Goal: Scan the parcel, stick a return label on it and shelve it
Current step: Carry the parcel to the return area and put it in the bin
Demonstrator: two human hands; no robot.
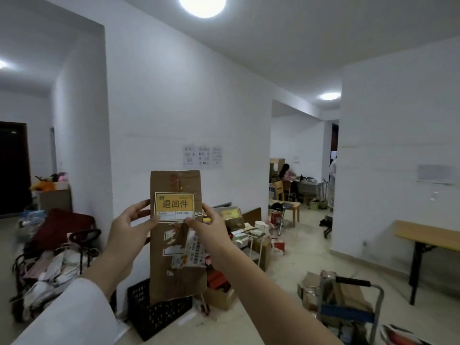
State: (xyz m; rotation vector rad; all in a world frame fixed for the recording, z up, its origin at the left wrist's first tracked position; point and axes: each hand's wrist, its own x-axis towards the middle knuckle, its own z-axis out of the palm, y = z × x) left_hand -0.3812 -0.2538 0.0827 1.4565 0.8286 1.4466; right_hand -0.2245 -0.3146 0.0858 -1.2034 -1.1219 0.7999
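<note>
Both hands closed lightly on parcel edges: left hand (132, 220) at left edge, thumb over lower left corner of return label (174, 207), fingers curled behind; right hand (209, 226) at right edge, thumb tip at label's lower right, fingers wrapped round the side. Neither hand spread wide; neither clenched. Parcel (177, 235), a flat brown cardboard piece, held upright in mid-air at centre of frame, clear of floor and furniture. Yellow-and-white label set square on upper half of front face, above torn older stickers and a barcode slip (196, 252) at centre right. Step in hand judged as labelling, at or near its finish: label appears laid on, thumbs pressing lower corners. Full adhesion not confirmable from this view. Scan status not determinable; no scanner in sight. Next move judged as a firm smoothing along bottom edge, then transfer to shelving. No shelf identifiable in frame, so a turn or walk likely required. Black crate (159, 317) and loose cartons at lower centre, trolley (348, 310) at lower right, table (428, 236) at right edge: footing hazards underfoot on any route.
</note>
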